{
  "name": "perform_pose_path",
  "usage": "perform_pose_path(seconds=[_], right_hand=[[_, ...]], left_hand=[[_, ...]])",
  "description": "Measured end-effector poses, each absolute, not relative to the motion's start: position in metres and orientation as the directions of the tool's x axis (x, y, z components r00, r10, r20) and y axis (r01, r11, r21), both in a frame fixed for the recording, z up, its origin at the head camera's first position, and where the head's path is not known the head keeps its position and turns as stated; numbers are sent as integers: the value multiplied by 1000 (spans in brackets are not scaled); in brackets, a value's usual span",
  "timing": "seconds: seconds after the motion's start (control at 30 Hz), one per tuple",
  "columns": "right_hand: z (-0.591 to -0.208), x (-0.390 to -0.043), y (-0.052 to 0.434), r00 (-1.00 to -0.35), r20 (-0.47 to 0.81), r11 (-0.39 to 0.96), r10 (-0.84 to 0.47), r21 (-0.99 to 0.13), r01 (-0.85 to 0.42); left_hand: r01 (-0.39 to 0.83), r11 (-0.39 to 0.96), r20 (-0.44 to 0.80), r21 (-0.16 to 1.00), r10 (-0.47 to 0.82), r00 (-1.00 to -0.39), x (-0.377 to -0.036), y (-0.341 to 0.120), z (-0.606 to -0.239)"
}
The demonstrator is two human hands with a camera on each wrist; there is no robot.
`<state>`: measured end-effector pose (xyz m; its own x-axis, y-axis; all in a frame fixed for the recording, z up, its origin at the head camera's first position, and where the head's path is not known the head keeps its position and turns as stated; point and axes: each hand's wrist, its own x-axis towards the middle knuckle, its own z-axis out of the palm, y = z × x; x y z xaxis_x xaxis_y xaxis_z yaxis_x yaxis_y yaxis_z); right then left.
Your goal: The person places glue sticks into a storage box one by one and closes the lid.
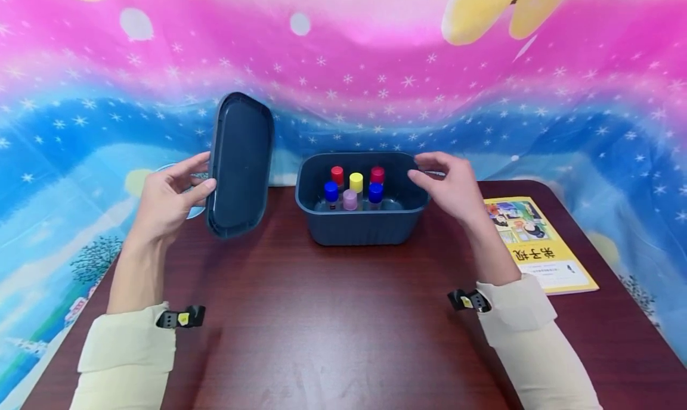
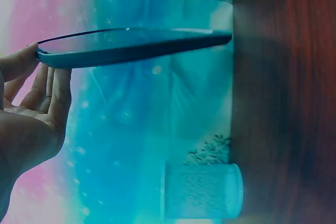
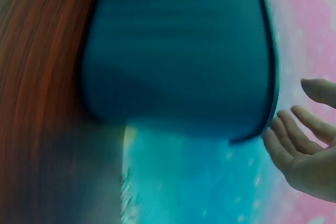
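On the dark red-brown counter (image 1: 333, 314), seen from the head camera, a dark blue box (image 1: 362, 219) sits open near the far edge. Six little bottles stand inside it: two with red caps (image 1: 337, 174), one with a yellow cap (image 1: 356, 182), two with blue caps (image 1: 331, 190) and one with a light purple cap (image 1: 350, 199). The left hand (image 1: 172, 195) holds the dark blue lid (image 1: 240, 165) up on its edge, just left of the box, with the thumb on the near side and the fingers curled round the lid's left rim. The lid's bottom end is down by the counter (you can see its hollow inside). The right hand (image 1: 451, 186) is at the box's right rim with loose, spread fingers, and it pinches nothing. A yellow book (image 1: 537, 243) lies flat on the counter to the right. From the left wrist camera, the lid (image 2: 131, 45) shows edge-on, and the left hand (image 2: 31, 114) has its fingers (image 2: 52, 90) against one end of it. A pale round cup-like thing (image 2: 202, 190) stands blurry near the counter's edge. From the right wrist camera, the ribbed outside wall of the box (image 3: 178, 51) fills the view, and the right hand (image 3: 304, 150) is open just beside its rim, fingertips right at the edge.
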<state>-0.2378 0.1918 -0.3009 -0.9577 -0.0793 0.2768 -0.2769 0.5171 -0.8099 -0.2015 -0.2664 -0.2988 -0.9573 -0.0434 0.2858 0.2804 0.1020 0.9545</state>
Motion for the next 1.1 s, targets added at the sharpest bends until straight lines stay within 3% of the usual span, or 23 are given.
perform_pose_path(seconds=[0.2, 0.37, 0.67, 0.93, 1.1], right_hand=[[-277, -233, 147, -912, 380, 410, -156, -815, -410], [-253, -235, 114, -904, 364, 247, -226, -876, -414], [-233, -253, 78, -939, 214, -58, -270, -977, -206], [-242, -264, 75, -984, 17, -93, -180, -996, 0], [-248, -263, 84, -982, -72, -143, -176, -985, 98]], left_hand=[[385, 337, 407, 859, 7, -913, -193, -248, -282], [474, 467, 500, 747, 75, -863, -189, -231, -276], [555, 525, 536, 646, 205, -819, -187, -203, -282], [633, 681, 578, 368, 366, -730, -187, -184, -293], [640, 705, 598, 305, 381, -705, -189, -180, -300]])
